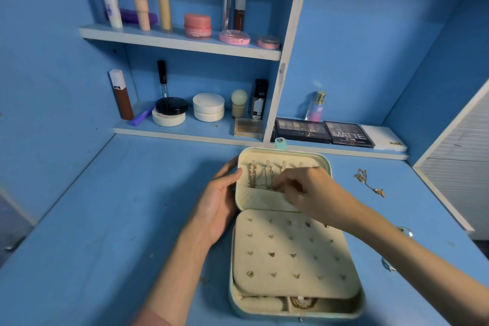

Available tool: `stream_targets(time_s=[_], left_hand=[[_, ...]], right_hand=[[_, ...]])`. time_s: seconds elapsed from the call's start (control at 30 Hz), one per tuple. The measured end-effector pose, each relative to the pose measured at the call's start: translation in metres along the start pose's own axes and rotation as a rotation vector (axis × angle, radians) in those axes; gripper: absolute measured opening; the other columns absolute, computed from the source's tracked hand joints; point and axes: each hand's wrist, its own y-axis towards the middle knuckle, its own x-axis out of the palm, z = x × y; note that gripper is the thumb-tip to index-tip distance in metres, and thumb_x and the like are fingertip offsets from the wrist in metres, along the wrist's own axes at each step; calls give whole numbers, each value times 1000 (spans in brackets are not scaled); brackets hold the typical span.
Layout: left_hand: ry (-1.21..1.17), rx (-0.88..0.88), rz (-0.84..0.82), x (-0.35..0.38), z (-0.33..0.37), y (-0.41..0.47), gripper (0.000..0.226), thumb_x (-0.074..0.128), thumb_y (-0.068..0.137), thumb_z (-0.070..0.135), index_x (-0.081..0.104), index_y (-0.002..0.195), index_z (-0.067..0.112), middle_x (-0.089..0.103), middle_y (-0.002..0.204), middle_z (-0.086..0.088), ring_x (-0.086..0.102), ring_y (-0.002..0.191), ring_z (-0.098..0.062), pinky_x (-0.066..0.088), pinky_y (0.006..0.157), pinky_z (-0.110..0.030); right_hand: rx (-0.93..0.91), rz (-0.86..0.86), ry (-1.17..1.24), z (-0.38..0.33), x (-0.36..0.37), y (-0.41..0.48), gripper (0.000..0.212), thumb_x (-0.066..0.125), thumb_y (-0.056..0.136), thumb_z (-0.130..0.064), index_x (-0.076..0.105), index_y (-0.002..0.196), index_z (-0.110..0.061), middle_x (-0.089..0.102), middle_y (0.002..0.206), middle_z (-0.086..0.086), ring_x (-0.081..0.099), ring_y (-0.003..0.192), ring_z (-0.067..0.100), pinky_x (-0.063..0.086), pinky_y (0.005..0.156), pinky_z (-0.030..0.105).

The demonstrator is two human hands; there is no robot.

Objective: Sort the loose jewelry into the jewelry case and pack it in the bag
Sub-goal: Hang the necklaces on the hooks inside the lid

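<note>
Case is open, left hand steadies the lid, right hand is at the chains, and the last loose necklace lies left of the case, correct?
Not quite: the head view shows the loose necklace right of the case, on the tabletop; the rest stands.

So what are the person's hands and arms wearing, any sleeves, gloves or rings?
Both hands are bare: no gloves, rings or watch show on the left hand or right hand. The forearms are uncovered; a pink sleeve edge shows low on the left arm.

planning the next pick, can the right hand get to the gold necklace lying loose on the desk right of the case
Probably yes. The gold necklace lies in the open on the desk, nothing on or around it. The right hand is busy at the chains in the case lid, on that same side.
</note>
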Motion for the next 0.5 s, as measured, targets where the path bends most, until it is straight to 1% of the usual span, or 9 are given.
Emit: stream_targets(time_s=[0.03, 0.1, 0.17, 0.27, 0.3, 0.33, 0.4, 0.43, 0.5], left_hand=[[-1, -1, 3, 0, 0, 0, 52, 57, 77, 14, 57, 129, 15, 67, 120, -12, 61, 108, -27, 46, 95, -40], [-7, -2, 7, 0, 0, 0, 52, 57, 76, 14, 57, 129, 14, 66, 121, -13, 61, 108, -27, 47, 94, -40], [-11, -1, 6, 0, 0, 0, 52, 57, 76, 14, 57, 129, 14, 67, 120, -12, 61, 107, -27, 47, 93, -39], [-1, 2, 10, 0, 0, 0, 52, 57, 76, 14, 57, 128, 15, 68, 118, -11, 62, 105, -26, 48, 90, -38], [0, 2, 11, 0, 0, 0, 53, 57, 76, 14, 57, 129, 15, 68, 118, -11, 62, 105, -26, 48, 89, -38], [-2, 1, 11, 0, 0, 0, 53, 57, 76, 14, 57, 129, 15, 68, 117, -11, 62, 104, -26, 49, 88, -38], [-7, 1, 13, 0, 0, 0, 53, 58, 75, 14, 58, 128, 15, 69, 116, -11, 63, 101, -25, 49, 86, -37], [-6, 1, 15, 0, 0, 0, 53, 58, 75, 14, 58, 128, 15, 69, 115, -11, 63, 101, -24, 49, 86, -37], [-1, 1, 12, -1, 0, 0, 53, 58, 76, 14, 57, 129, 14, 68, 118, -12, 62, 103, -25, 49, 88, -38]], right_hand=[[-7, -26, -13, -1, -1, -1, 27, 44, 86, 0, 68, 88, -11, 53, 64, -16, 50, 55, -2, 36, 53, 9], [-19, -56, -26, -3, -3, -1, 28, 44, 83, 2, 70, 88, -7, 54, 66, -13, 50, 59, -4, 36, 55, 9], [-14, -52, -16, -2, -4, -2, 28, 44, 83, 1, 69, 93, -10, 54, 64, -10, 48, 55, 1, 36, 53, 12], [-15, -48, -6, -1, -3, -1, 29, 43, 87, -2, 62, 102, -18, 54, 64, 5, 42, 52, 6, 34, 50, 17], [-17, -63, -10, -2, -4, -1, 30, 43, 87, -2, 63, 102, -18, 55, 66, 4, 43, 52, 5, 34, 50, 16], [-20, -85, -27, -3, -5, -1, 31, 42, 87, -1, 66, 99, -16, 57, 69, 2, 44, 52, 4, 34, 50, 13], [-30, -118, -69, -5, -6, -1, 31, 41, 84, 1, 69, 95, -10, 62, 77, 3, 45, 54, 3, 34, 51, 9], [-31, -116, -72, -5, -6, -1, 31, 41, 84, 1, 68, 95, -9, 61, 76, 3, 45, 56, 4, 35, 52, 9], [-37, -92, -52, -6, -6, -2, 32, 42, 85, 1, 64, 102, -14, 54, 68, 2, 41, 55, 7, 35, 52, 15]])
